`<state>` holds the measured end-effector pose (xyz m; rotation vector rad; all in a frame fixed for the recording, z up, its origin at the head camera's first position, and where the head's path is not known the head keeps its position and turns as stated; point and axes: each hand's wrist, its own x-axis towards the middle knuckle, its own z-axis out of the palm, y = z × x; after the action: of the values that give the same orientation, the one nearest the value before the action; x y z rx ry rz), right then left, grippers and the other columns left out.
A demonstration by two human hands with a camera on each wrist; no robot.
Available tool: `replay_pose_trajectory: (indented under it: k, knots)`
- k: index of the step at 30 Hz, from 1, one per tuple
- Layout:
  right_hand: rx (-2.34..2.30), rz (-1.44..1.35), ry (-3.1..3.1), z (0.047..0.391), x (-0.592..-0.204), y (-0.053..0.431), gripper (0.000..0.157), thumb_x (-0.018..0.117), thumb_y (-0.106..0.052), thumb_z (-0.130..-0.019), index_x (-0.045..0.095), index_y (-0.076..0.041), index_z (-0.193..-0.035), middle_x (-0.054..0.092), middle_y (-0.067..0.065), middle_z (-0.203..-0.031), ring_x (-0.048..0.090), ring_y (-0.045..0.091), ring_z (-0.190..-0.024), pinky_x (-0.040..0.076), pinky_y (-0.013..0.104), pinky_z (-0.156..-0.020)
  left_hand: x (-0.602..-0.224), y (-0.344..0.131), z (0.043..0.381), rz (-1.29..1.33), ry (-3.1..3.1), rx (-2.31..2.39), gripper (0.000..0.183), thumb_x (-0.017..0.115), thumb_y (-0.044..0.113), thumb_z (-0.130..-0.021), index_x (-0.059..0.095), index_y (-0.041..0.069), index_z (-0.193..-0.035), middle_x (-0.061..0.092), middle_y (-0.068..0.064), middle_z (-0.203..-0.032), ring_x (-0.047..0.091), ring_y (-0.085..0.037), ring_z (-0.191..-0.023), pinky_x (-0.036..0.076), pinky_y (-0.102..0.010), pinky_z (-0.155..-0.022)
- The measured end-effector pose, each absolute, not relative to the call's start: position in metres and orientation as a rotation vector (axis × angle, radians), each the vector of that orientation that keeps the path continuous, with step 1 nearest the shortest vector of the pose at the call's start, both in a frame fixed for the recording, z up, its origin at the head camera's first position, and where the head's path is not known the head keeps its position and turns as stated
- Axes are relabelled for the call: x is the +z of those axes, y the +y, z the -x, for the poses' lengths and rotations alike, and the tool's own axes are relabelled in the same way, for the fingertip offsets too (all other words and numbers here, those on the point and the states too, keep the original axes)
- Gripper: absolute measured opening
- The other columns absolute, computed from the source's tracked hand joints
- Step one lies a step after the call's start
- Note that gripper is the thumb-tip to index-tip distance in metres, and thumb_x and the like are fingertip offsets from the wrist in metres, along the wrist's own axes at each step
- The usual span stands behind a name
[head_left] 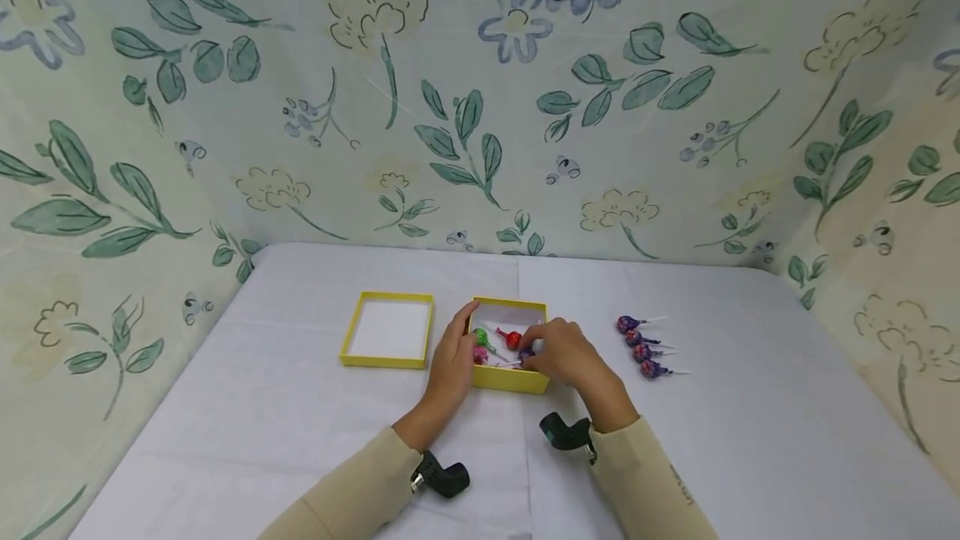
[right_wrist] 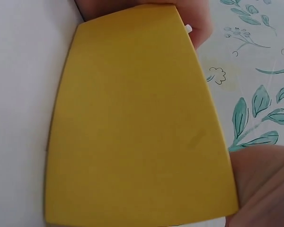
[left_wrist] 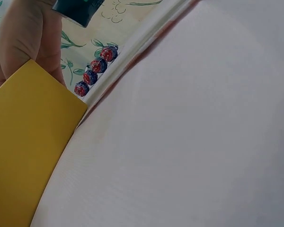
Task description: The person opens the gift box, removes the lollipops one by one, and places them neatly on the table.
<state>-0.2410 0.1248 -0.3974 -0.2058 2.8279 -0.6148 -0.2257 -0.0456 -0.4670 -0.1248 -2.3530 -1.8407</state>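
An open yellow box [head_left: 510, 379] with a white inside stands on the table. My left hand [head_left: 452, 357] grips its left side, fingers along the outer wall. Inside lie a green lollipop [head_left: 481, 337], a red one [head_left: 513, 340] and a pink one [head_left: 480, 355]. My right hand [head_left: 564, 352] reaches over the right rim and pinches a dark purple lollipop [head_left: 527, 352] inside the box, partly hidden by the fingers. The box's yellow outer wall [right_wrist: 132, 118] fills most of the right wrist view and hides the lollipops there.
A yellow-rimmed lid [head_left: 387, 362], its white inside facing up, lies left of the box. To the right, several purple lollipops [head_left: 643, 352] lie in a row, sticks pointing right. White cloth [head_left: 285, 407] covers the table, and a floral curtain [head_left: 480, 107] hangs behind it.
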Motion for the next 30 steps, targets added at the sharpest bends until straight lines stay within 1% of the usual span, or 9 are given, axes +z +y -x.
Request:
replay_pose_trajectory:
  k: [4,7,11,19,24,30]
  knots:
    - [-0.709,0.234,2.860,0.2404,-0.4034,0.1244,0.015,0.078,-0.024,-0.080,0.075,-0.024,-0.094,0.047,0.020,-0.130,0.039,0.036,-0.117,0.050,0.053,-0.089,-0.4681,-0.0471,0.2247,0.124,-2.355,-1.835,0.048,0.034,0.017,-0.101,0.037,0.033,-0.146,0.032,0.014,-0.153,0.027,-0.010,-0.141,0.025,-0.039,-0.115]
    - [-0.767,0.270,2.886,0.2398,-0.4068,0.1250,0.016,0.077,-0.024,-0.081,0.075,-0.025,-0.096,0.038,0.022,-0.143,0.032,0.041,-0.127,0.047,0.059,-0.092,-0.4689,-0.0478,0.2249,0.127,-2.351,-1.826,0.048,0.034,0.016,-0.101,0.038,0.032,-0.146,0.033,0.013,-0.152,0.028,-0.010,-0.141,0.024,-0.038,-0.116]
    - [-0.803,0.319,2.915,0.2394,-0.4082,0.1262,0.015,0.077,-0.026,-0.081,0.075,-0.026,-0.096,0.030,0.022,-0.150,0.024,0.043,-0.135,0.042,0.064,-0.095,-0.4681,-0.0482,0.2257,0.129,-2.344,-1.827,0.048,0.034,0.015,-0.100,0.040,0.030,-0.146,0.034,0.012,-0.152,0.029,-0.011,-0.141,0.024,-0.038,-0.116]
    - [-0.872,0.381,2.966,0.2403,-0.4070,0.1277,0.018,0.078,-0.031,-0.081,0.074,-0.027,-0.098,0.025,0.018,-0.154,0.020,0.042,-0.137,0.038,0.066,-0.098,-0.4659,-0.0475,0.2252,0.128,-2.353,-1.832,0.048,0.034,0.016,-0.100,0.039,0.031,-0.146,0.034,0.012,-0.152,0.028,-0.010,-0.140,0.023,-0.038,-0.116]
    - [-0.918,0.429,2.993,0.2397,-0.4055,0.1277,0.018,0.077,-0.033,-0.081,0.074,-0.028,-0.098,0.027,0.016,-0.154,0.022,0.042,-0.137,0.036,0.068,-0.098,-0.4654,-0.0475,0.2254,0.127,-2.359,-1.831,0.048,0.034,0.017,-0.101,0.039,0.032,-0.145,0.034,0.013,-0.152,0.028,-0.009,-0.140,0.023,-0.038,-0.116]
    - [-0.920,0.477,2.985,0.2388,-0.4028,0.1268,0.017,0.075,-0.034,-0.083,0.073,-0.027,-0.099,0.031,0.014,-0.152,0.024,0.042,-0.137,0.034,0.067,-0.101,-0.4663,-0.0483,0.2254,0.131,-2.355,-1.837,0.047,0.033,0.018,-0.101,0.039,0.032,-0.146,0.034,0.011,-0.152,0.029,-0.012,-0.141,0.024,-0.040,-0.116]
